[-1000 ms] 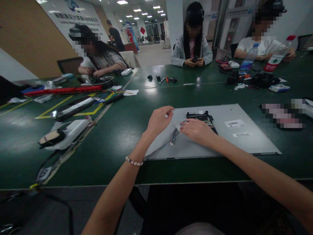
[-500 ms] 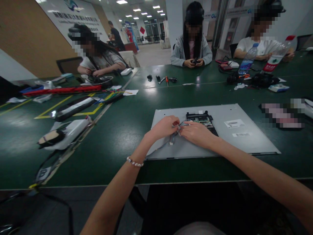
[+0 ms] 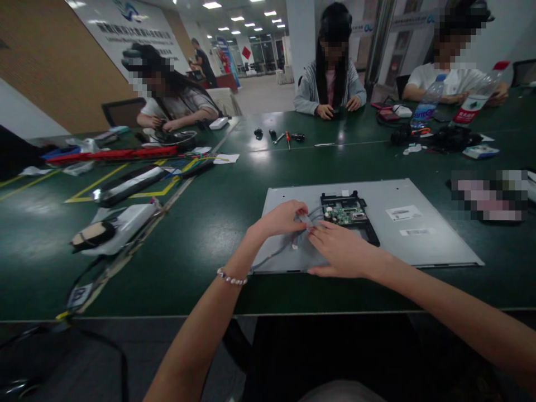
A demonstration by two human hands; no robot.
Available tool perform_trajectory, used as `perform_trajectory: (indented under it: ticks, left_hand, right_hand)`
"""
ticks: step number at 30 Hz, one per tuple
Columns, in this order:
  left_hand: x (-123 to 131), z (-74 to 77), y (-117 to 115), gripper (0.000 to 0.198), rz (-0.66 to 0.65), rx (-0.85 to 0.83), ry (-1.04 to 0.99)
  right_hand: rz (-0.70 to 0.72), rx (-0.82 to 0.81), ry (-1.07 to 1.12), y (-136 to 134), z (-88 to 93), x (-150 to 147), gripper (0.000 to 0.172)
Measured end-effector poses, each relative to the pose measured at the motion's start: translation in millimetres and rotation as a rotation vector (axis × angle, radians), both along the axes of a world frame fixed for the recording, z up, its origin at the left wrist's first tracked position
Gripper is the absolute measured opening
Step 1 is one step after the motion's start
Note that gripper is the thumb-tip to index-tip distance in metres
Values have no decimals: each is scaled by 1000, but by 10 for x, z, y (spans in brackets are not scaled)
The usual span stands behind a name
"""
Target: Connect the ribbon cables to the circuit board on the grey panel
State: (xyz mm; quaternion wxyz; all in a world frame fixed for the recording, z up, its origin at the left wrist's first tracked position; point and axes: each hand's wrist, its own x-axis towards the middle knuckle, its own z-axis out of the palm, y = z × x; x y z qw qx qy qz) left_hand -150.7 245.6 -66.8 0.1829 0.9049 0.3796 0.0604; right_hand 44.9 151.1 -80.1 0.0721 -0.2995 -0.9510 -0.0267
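A grey metal display panel lies flat, back side up, on the green table. Set into a black frame on it is a green circuit board. Grey cables run from the board's left side down to the panel's lower left edge. My left hand pinches a translucent strip of what looks like tape lying over the cables. My right hand is spread low over the panel, its fingertips at the strip and its thumb stretched apart. The fingertips partly hide the strip.
A screwdriver and small tools lie toward the far side. Bottles stand at back right, near a phone. Cables and a white power strip lie at left. Several people sit across the table.
My right hand has shifted down toward me and opened out, its thumb now apart. More of the circuit board and black frame shows. My left hand stays at the strip.
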Motion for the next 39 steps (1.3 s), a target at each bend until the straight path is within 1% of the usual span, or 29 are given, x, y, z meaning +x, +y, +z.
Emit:
perform_trajectory:
  ticks: [1,3,5,8,11,15,16,18,20,22,24,28,33,36,39]
  left_hand:
    - [7,-10,-1,31,8,2,5]
    - [21,-34,-1,32,22,12,15]
    - [33,-58,2,31,32,31,26]
    - [52,-72,-12,30,54,58,48]
    - [99,-54,-106,28,110,95,66]
    - [239,-58,-403,19,249,244,132]
    - [279,-77,-488,18,287,278,164]
    - [344,-137,-634,23,342,325,207]
    - [375,-205,-722,27,358,348,204]
    - [374,-254,-753,30,361,362,179]
    - [360,-271,-751,30,368,359,159]
    - [351,-235,-738,29,418,329,122]
    - [388,-179,-738,25,484,295,160]
    - [378,-168,-723,24,489,281,156]
    - [332,-164,-698,27,463,254,130]
  right_hand:
    - [-24,-9,15,-58,-35,0,83]
    - [-70,-36,56,-164,-109,7,95]
    - [-111,-67,91,-245,-174,11,99]
    - [-173,-105,126,-320,-238,-5,102]
    - [-223,-125,159,-358,-261,-37,96]
    - [-253,-149,199,-381,-268,-64,85]
    - [-255,-157,205,-382,-270,-67,84]
    - [-255,-171,214,-382,-273,-71,84]
    - [-257,-179,223,-382,-275,-74,84]
    - [-260,-181,228,-385,-276,-77,84]
    - [-265,-178,229,-391,-277,-79,84]
    - [-282,-162,241,-421,-291,-76,81]
    - [-327,-122,283,-500,-318,-89,66]
    - [-342,-106,302,-533,-314,-98,62]
    - [-331,-103,316,-521,-293,-68,58]
